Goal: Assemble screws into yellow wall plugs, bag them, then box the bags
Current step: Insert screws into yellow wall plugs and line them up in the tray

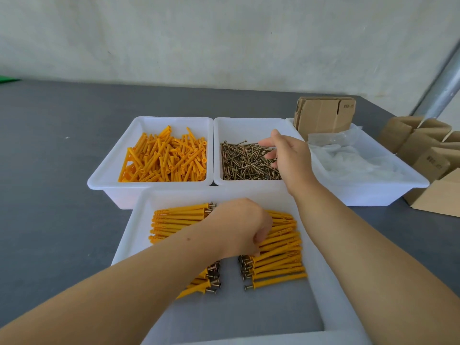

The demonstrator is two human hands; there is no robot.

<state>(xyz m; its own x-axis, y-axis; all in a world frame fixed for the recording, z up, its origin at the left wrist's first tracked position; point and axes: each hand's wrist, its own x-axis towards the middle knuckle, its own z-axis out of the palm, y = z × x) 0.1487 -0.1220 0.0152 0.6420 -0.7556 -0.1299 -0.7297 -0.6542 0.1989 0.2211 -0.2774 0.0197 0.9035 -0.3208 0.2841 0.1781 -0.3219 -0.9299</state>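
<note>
So, grey table [62, 170] with four white bins on it. Starting over at 9 o'clock-ish, the first back tray [104, 179] is full of loose yellow wall plugs [164, 158], all jumbled. Right next to it, touching rims, is the middle tray [219, 150] with a heap of brownish screws [245, 163].

Down at 6 o'clock sits the big near tray [129, 235], holding the assembled plugs [276, 257] with screw heads poking out, laid in neat rows on either side of a bare strip. The left hand [240, 226] is down on those rows, fingers curled under; looks like it's pinching one of the assembled plugs, though the fingertips are mostly hidden.

The right hand [288, 155] hangs over the right edge of the screw pile at about 1 o'clock, fingers spread and loose, nothing in it.

Further right, the third tray [373, 192] has clear plastic bags [353, 160] plus a stack of flat cardboard [323, 115] standing at its back. At 3 o'clock, folded-up cardboard boxes [428, 155] sit on the table just beside that tray.
</note>
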